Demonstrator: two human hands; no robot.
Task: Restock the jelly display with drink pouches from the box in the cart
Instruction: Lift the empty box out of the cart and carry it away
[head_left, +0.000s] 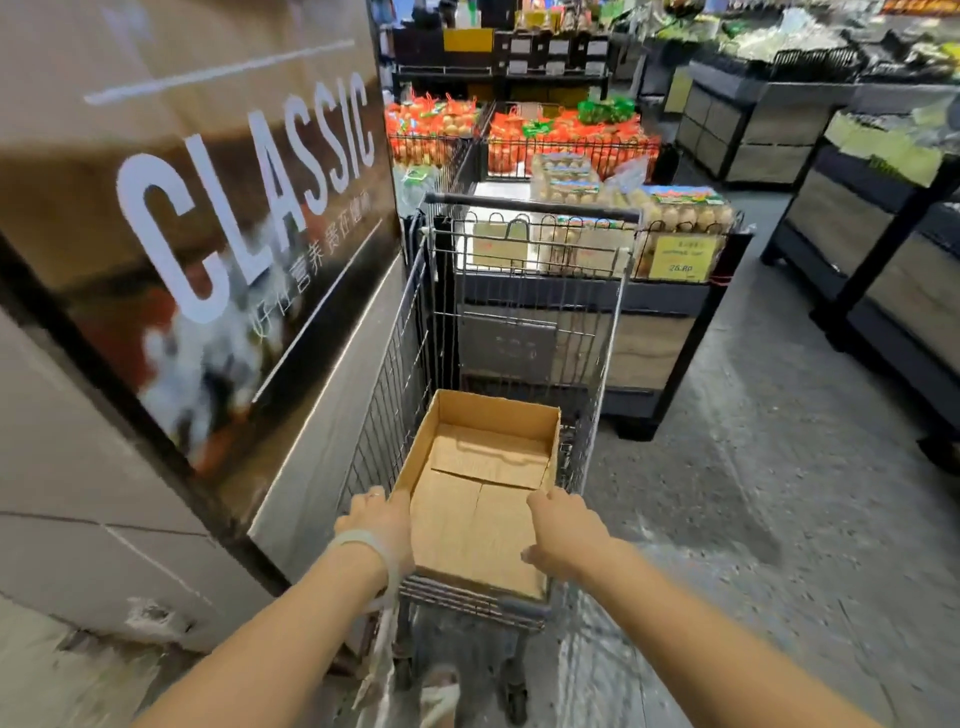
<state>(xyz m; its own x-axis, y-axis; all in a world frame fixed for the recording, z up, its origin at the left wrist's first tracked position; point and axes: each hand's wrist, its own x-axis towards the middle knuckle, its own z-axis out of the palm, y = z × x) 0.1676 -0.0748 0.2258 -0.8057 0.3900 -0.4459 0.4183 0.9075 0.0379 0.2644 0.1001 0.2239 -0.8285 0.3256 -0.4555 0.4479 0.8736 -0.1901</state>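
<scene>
Empty cardboard box (483, 499) riding in the near end of the wire cart (519, 291), flaps open, no drink pouches visible inside. Left hand (379, 519) on the box's left edge, right hand (563, 530) on its right; fingers hidden behind the knuckles, so cannot tell whether curled round the box rim or the cart. Probably steadying the load while steering. Egg display (685, 218) far ahead; jelly display not identifiable.

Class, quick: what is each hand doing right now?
Left hand: grips the cardboard box at its left wall.
Right hand: grips the box's right wall.
</scene>
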